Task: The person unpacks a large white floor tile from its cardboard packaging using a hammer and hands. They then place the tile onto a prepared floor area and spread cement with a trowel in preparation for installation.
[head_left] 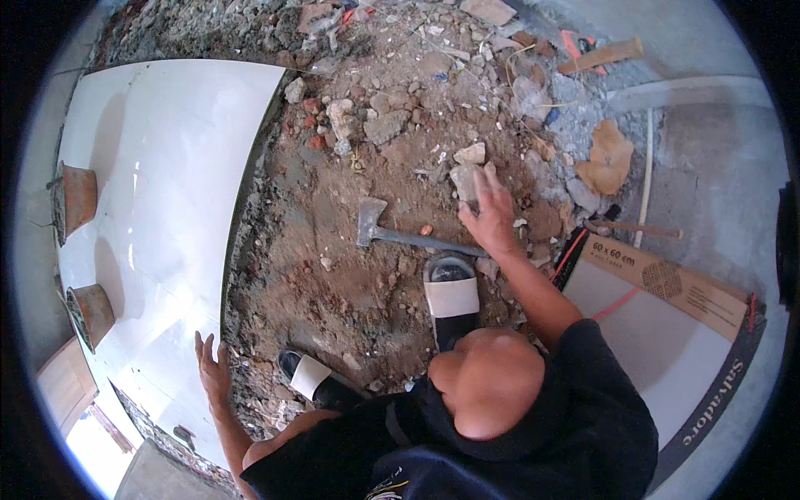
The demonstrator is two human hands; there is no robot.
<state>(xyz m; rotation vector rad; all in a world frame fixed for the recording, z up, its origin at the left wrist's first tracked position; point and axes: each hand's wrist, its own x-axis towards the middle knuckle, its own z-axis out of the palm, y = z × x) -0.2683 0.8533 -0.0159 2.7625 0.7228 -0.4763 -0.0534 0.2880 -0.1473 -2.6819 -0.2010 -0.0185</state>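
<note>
My right hand (492, 215) reaches over the dirt with its fingers stretched out and slightly blurred. Its fingertips overlap the edge of a pale grey stone (462, 181); whether they touch it I cannot tell. Just beyond lies a smaller whitish stone (471, 153). Below that hand a hatchet (392, 234) rests flat on the soil, its head to the left and the handle's end near my wrist. My left hand (214, 371), fingers spread and holding nothing, is by the edge of the glossy white tiled floor (187, 192).
Two mortar-stained buckets (79, 196) stand along the tiles' left side. Rubble and broken brick (333, 117) cover the far ground. At right are a tile carton (658, 275), a pale pipe (647, 175) and a handsaw (602, 55). My sandalled feet (452, 287) are on the dirt.
</note>
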